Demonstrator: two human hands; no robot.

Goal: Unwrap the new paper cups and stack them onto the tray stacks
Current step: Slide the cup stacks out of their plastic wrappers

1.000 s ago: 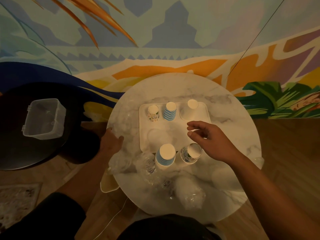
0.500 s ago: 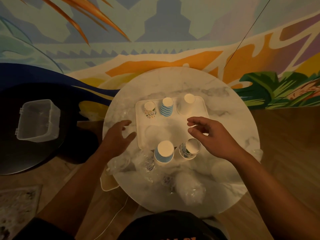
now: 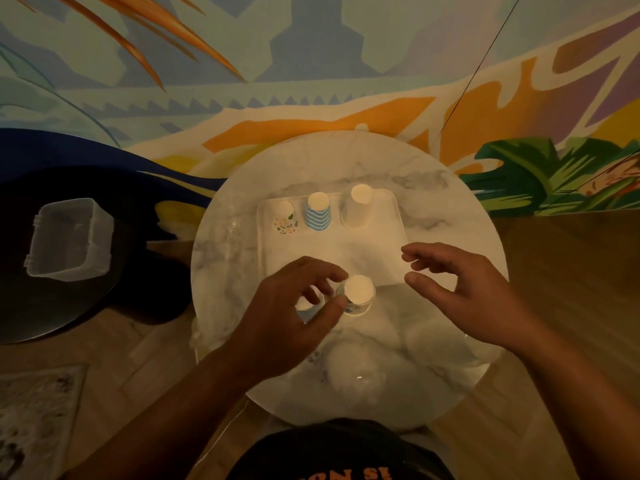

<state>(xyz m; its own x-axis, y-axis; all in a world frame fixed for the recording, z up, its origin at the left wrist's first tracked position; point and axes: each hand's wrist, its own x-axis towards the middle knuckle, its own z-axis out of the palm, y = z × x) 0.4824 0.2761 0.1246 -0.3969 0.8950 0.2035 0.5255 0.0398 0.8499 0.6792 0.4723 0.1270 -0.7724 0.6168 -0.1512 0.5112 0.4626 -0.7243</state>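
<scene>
Both hands [image 3: 298, 306] hover at tray's [image 3: 388, 244] near edge

Many parts are hidden, cut off or unclear in the dim light.

The left hand [image 3: 294, 306] covers most of the cup [image 3: 306, 304] under its fingers, so its pattern cannot be read, and whether the fingers touch it cannot be told. The print on the cup beside it [image 3: 359, 295] is too small to make out. The clear wrappers [image 3: 356, 374] on the round table [image 3: 460, 209] melt into the marble. Both forearms are cut off by the bottom edge, and so are the shirt letters [image 3: 356, 474].
</scene>
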